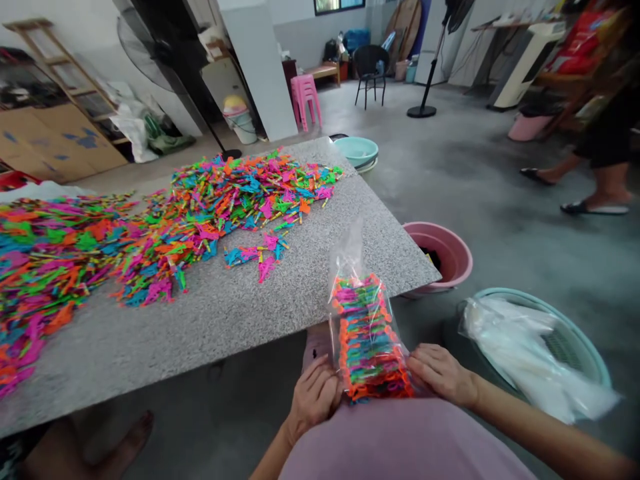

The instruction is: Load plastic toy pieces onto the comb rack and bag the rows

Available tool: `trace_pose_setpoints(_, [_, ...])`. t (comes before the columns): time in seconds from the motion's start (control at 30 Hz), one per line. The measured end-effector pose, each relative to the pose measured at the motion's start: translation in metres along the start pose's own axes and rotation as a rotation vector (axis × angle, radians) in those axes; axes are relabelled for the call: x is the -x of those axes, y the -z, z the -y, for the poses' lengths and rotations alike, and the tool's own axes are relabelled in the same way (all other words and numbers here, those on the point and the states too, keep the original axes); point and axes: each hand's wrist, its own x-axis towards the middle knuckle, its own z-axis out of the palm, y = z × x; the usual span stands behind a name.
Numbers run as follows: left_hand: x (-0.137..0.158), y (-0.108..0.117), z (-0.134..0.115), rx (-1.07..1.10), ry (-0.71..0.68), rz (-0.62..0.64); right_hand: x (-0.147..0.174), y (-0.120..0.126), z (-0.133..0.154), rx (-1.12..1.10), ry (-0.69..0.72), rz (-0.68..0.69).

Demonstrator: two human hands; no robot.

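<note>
Transparent plastic bag [349, 253], long and narrow. Contents: small orange, green, pink and blue plastic pieces [367, 337] in stacked rows. Location: between both hands, near end against a mauve cloth garment [395, 440], far end of slack, tapering film toward the table.

Bare left hand [316, 390]: fingers curled, grasping the bag at its near left corner.

Bare right hand [443, 373]: likewise bent, pinching the film at the near right side; exact fingertip contact not clear.

Speckled grey tabletop [280, 293]: bearing a wide multicoloured heap of loose plastic pieces [240, 200], plus a small stray cluster [267, 268] just beside.

To the right: round pink plastic tub [460, 253] near the table corner; pale green plastic basket [595, 360] with crumpled whitish plastic film [520, 347].

Step in hand, as judged: handling of the bag's near end, apparently with rows already inside. Open end: not certain.

Next move, as judged: calling for even tension from both sides, with rows kept square; slackness on one side, a likely cause of slipping.
</note>
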Motion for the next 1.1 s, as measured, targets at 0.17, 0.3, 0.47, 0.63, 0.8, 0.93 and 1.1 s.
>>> trace_pose_setpoints(0.17, [-0.025,0.001,-0.002,0.046,0.075,0.015,-0.017,0.007,0.002,-0.085,-0.111,-0.064])
trace_pose_setpoints(0.3, [-0.112,0.026,0.024,0.014,0.215,0.029,-0.090,0.054,-0.023,-0.207,-0.486,-0.223])
trace_pose_setpoints(0.47, [-0.230,0.073,0.051,0.102,0.338,0.163,-0.180,0.139,-0.057,-0.472,-0.499,-0.220])
trace_pose_setpoints(0.63, [-0.277,0.081,0.043,0.155,0.254,0.312,-0.186,0.171,-0.077,-0.746,-0.475,-0.140])
trace_pose_setpoints(0.8, [-0.295,0.056,-0.006,0.230,-0.071,0.369,-0.132,0.171,-0.054,-0.682,-0.513,-0.422])
trace_pose_setpoints(0.93, [-0.307,0.019,-0.071,0.368,-0.312,0.529,-0.084,0.176,0.005,-0.281,-0.622,-0.446])
trace_pose_setpoints(1.1, [-0.302,-0.045,-0.120,0.618,-0.495,0.767,0.005,0.193,0.059,-0.020,-0.876,-0.275])
